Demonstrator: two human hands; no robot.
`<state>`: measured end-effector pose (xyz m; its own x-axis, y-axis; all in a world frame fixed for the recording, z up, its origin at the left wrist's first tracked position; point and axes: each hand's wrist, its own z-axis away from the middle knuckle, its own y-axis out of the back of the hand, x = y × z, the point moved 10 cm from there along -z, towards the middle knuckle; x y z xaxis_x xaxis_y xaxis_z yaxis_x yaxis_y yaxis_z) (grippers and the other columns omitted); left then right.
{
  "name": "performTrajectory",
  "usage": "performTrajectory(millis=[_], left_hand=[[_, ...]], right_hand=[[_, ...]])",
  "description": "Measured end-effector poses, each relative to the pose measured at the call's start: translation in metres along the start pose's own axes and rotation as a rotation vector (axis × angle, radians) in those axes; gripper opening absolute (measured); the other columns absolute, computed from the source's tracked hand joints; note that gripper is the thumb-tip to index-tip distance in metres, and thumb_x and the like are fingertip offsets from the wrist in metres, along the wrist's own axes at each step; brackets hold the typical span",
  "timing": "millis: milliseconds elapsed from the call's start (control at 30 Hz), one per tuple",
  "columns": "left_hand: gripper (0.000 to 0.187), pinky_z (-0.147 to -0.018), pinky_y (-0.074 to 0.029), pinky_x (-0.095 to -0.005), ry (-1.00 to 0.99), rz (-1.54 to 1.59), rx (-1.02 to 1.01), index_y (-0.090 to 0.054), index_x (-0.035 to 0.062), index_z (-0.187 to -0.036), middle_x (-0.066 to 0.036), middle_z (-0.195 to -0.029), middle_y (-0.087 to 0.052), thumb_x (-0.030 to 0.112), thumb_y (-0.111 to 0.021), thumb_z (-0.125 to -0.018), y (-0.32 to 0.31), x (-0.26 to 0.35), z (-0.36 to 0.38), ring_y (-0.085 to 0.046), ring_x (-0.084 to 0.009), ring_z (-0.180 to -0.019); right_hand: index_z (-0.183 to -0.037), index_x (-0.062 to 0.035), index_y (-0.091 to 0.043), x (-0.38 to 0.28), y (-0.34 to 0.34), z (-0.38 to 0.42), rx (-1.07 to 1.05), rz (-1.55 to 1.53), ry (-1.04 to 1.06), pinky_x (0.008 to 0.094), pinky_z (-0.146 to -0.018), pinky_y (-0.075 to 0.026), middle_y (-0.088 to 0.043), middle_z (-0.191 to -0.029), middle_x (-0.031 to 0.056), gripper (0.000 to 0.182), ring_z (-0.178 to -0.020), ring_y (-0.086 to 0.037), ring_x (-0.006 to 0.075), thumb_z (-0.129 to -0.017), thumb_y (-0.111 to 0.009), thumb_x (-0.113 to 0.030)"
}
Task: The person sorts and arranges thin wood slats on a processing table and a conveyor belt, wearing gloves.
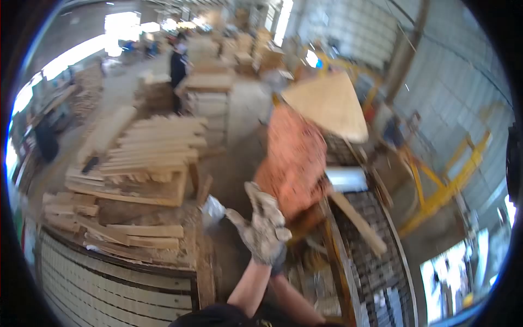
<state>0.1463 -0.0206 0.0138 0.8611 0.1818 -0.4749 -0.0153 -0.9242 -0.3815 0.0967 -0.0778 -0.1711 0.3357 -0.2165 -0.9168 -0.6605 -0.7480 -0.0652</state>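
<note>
My left hand (262, 231), in a dirty pale work glove, is raised in front of me with its fingers apart and nothing visible in them. My right hand (279, 264) is close behind the left wrist; only a dark grey cuff and the forearm show, and its fingers are hidden. Just beyond my hands a person in an orange patterned top (297, 161) leans over, under a wide, pale conical hat (332, 106). A crumpled clear plastic piece (212, 210) is left of my left hand. The picture is blurred by motion.
Wooden strips (158, 144) lie stacked at left, with shorter offcuts (144, 234) nearer. A slatted metal conveyor (376, 261) runs along the right, a loose wooden strip (359, 223) over it. Yellow railing (447, 191) stands farther right. A person in dark clothes (177, 73) stands farther back.
</note>
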Motion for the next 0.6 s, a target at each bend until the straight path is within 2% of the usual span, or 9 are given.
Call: performTrajectory(millis=[100,133,200,267,367,400,467,533,600], left_hand=[[0.062,-0.106,-0.040,-0.0591,0.001,-0.016,0.027,-0.039,0.0215,-0.154,-0.007,-0.149,-0.046,0.032,-0.062,-0.098,0.008,-0.017,0.011,-0.045,-0.0307,-0.135],[0.062,-0.106,-0.041,-0.0584,0.004,-0.015,0.045,-0.040,0.0204,-0.154,-0.008,-0.149,-0.046,0.032,-0.062,-0.098,0.011,-0.021,0.014,-0.045,-0.0304,-0.135],[0.061,-0.106,-0.042,-0.0570,0.026,-0.023,0.086,-0.040,0.0182,-0.153,-0.008,-0.148,-0.047,0.032,-0.062,-0.098,0.019,-0.029,0.024,-0.047,-0.0299,-0.133],[0.060,-0.106,-0.042,-0.0556,0.062,-0.054,0.126,-0.041,0.0161,-0.152,-0.009,-0.146,-0.048,0.032,-0.061,-0.098,0.029,-0.039,0.030,-0.048,-0.0294,-0.132],[0.059,-0.106,-0.044,-0.0535,0.124,-0.103,0.179,-0.042,0.0128,-0.151,-0.010,-0.145,-0.049,0.032,-0.061,-0.098,0.039,-0.049,0.044,-0.050,-0.0286,-0.129],[0.059,-0.106,-0.044,-0.0528,0.147,-0.128,0.189,-0.042,0.0117,-0.150,-0.010,-0.144,-0.050,0.032,-0.061,-0.098,0.045,-0.054,0.047,-0.051,-0.0283,-0.129],[0.059,-0.106,-0.045,-0.0514,0.193,-0.185,0.220,-0.043,0.0096,-0.150,-0.011,-0.143,-0.050,0.032,-0.060,-0.098,0.061,-0.067,0.054,-0.052,-0.0277,-0.127],[0.058,-0.106,-0.046,-0.0500,0.200,-0.245,0.230,-0.043,0.0074,-0.149,-0.011,-0.142,-0.051,0.032,-0.060,-0.099,0.086,-0.078,0.056,-0.053,-0.0272,-0.125],[0.058,-0.106,-0.046,-0.0486,0.186,-0.334,0.249,-0.044,0.0052,-0.148,-0.012,-0.141,-0.052,0.032,-0.059,-0.099,0.117,-0.089,0.059,-0.055,-0.0267,-0.124]], right_hand=[[-0.123,-0.0073,-0.067,0.058,0.010,0.027,-0.085,0.107,0.150,0.0421,-0.105,-0.045,-0.067,-0.122,0.0125,0.042,-0.117,-0.061,0.0314,-0.084,-0.070,-0.024],[-0.122,-0.0073,-0.067,0.072,0.007,0.037,-0.139,0.153,0.076,0.0423,-0.107,-0.044,-0.068,-0.122,0.0119,0.041,-0.119,-0.061,0.0306,-0.085,-0.070,-0.023],[-0.121,-0.0078,-0.068,0.058,0.013,0.051,-0.191,0.205,0.107,0.0434,-0.107,-0.044,-0.068,-0.121,0.0117,0.039,-0.118,-0.060,0.0307,-0.086,-0.069,-0.022],[-0.120,-0.0088,-0.068,-0.001,0.028,0.053,-0.202,0.266,0.320,0.0453,-0.104,-0.045,-0.068,-0.119,0.0126,0.038,-0.114,-0.062,0.0324,-0.084,-0.069,-0.024],[-0.128,-0.0135,-0.065,0.016,0.048,0.064,-0.340,0.505,0.233,0.0481,-0.109,-0.040,-0.064,-0.130,0.0107,0.042,-0.118,-0.059,0.0316,-0.089,-0.066,-0.028],[-0.130,-0.0137,-0.064,0.019,0.065,0.090,-0.286,0.681,0.434,0.0492,-0.106,-0.042,-0.064,-0.131,0.0089,0.038,-0.113,-0.061,0.0328,-0.094,-0.061,-0.027],[-0.131,-0.0131,-0.064,0.092,0.116,0.152,-0.469,0.736,0.126,0.0495,-0.102,-0.045,-0.065,-0.129,0.0071,0.038,-0.109,-0.063,0.0305,-0.097,-0.059,-0.031],[-0.126,-0.0090,-0.065,0.132,0.206,0.184,-0.249,0.198,-0.217,0.0452,-0.092,-0.051,-0.068,-0.119,0.0066,0.034,-0.100,-0.066,0.0248,-0.099,-0.059,-0.030],[-0.120,-0.0052,-0.066,0.141,0.297,0.179,-0.006,-0.298,-0.378,0.0410,-0.084,-0.054,-0.071,-0.111,0.0068,0.032,-0.093,-0.068,0.0202,-0.100,-0.060,-0.029]])
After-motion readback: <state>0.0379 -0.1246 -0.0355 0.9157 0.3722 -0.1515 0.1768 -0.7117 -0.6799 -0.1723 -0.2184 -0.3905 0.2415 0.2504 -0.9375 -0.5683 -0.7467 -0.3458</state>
